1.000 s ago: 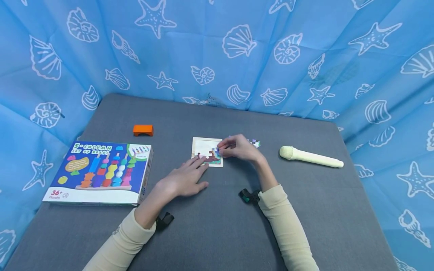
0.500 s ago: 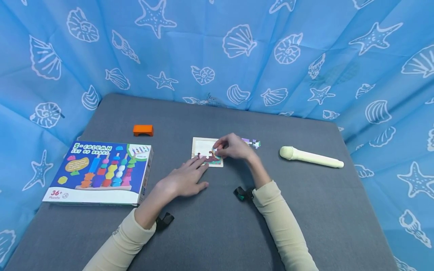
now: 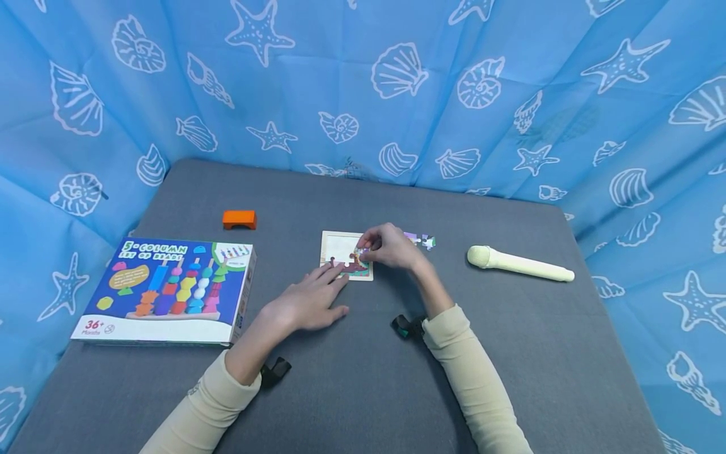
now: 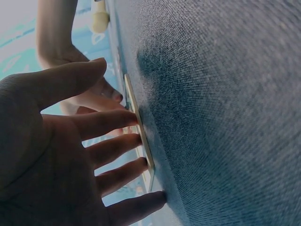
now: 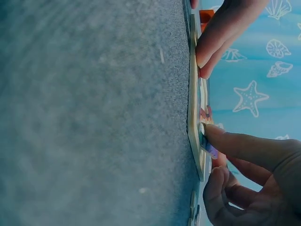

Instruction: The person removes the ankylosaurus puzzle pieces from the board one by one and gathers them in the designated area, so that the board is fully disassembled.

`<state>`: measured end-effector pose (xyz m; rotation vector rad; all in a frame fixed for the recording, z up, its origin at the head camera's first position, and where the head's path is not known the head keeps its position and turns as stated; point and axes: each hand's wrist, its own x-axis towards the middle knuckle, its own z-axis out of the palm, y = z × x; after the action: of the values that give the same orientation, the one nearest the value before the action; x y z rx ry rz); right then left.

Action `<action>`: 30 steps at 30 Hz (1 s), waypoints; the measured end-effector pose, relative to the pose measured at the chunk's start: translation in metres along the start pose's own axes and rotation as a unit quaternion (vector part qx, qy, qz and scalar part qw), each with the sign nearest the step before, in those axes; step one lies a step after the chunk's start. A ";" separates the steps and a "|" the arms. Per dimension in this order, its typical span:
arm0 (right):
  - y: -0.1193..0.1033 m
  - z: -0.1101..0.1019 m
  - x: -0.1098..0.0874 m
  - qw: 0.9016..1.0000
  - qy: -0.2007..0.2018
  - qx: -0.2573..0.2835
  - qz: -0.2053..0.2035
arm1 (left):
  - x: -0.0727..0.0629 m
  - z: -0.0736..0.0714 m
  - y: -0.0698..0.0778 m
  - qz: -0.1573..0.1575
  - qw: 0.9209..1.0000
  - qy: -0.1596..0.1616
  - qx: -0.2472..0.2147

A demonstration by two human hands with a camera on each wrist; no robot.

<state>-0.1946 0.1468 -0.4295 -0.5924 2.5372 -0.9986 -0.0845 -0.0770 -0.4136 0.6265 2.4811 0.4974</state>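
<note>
A square puzzle tray (image 3: 324, 243) with a pale wooden frame lies mid-table, its near part filled with joined jigsaw pieces (image 3: 354, 267). My left hand (image 3: 306, 299) rests its straight fingers on the tray's near left edge; the left wrist view shows the fingertips (image 4: 134, 117) touching the frame. Over the tray's right side, my right hand (image 3: 394, 247) pinches a jigsaw piece (image 5: 210, 149) between thumb and finger. In the right wrist view that piece is tilted against the pieces in the tray. Fingers hide part of it.
Loose jigsaw pieces (image 3: 426, 241) lie right of the tray, partly behind the right hand. A light yellow toy microphone (image 3: 522, 263) is farther right. An orange block (image 3: 239, 219) sits back left, and a bead-set box (image 3: 164, 290) lies at the left.
My right hand has shifted slightly left over the tray with the jigsaw piece, uncovering more loose pieces behind it. It hardly moves in the last half second. My left hand stays put.
</note>
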 end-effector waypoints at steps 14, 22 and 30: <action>0.006 -0.010 -0.022 0.998 0.016 0.048 -0.038 | 0.000 0.000 0.001 -0.006 1.000 -0.002 -0.001; 0.029 -0.034 -0.048 0.997 0.015 0.080 -0.008 | 0.000 0.001 0.002 -0.001 1.000 0.004 0.002; 0.058 -0.056 -0.074 0.996 0.040 0.078 0.031 | 0.001 0.003 0.001 0.001 1.000 0.009 0.006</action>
<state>-0.1719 0.2531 -0.4193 -0.4340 2.4987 -1.2073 -0.0837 -0.0749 -0.4162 0.6308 2.5036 0.4910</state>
